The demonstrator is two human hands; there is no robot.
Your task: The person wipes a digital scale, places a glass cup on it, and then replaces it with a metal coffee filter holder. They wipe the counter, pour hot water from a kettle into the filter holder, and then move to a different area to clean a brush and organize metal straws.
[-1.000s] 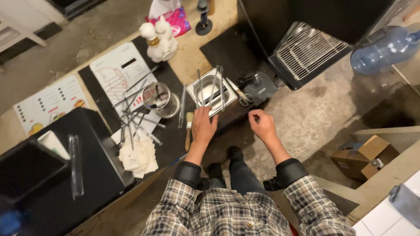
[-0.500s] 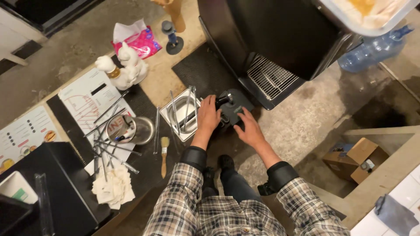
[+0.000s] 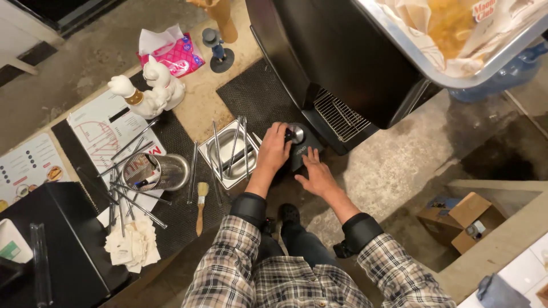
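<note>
Head view, looking straight down. The largest body is the tall black machine [image 3: 342, 51] at the top of the view, with its wire drip grate [image 3: 341, 117] at the near lower corner. Left of it lies the dark mesh mat [image 3: 251, 100] on the counter [image 3: 200, 111], and on the mat's near edge the shallow steel tray [image 3: 224, 147] with long metal rods laid across it.

The small black device [image 3: 301, 150] sits just in front of the grate, between tray and machine, directly ahead of me. Its round shiny top faces up; its body runs diagonally from the upper left down toward my right.

My left hand [image 3: 274, 149] rests on the device's left side, fingers curled over the round top, touching it. My right hand [image 3: 315, 177] lies just below and to the right, fingers spread and flat, tips against the lower edge of the device. Neither hand has lifted it; whether the left is gripping or only pressing I cannot tell.

The left hand is the nearer to the round top; the right bears on the body.

Smaller items, well to the left: a steel cup [image 3: 157, 171] with loose rods around it, and a wooden-handled brush [image 3: 200, 206].
</note>
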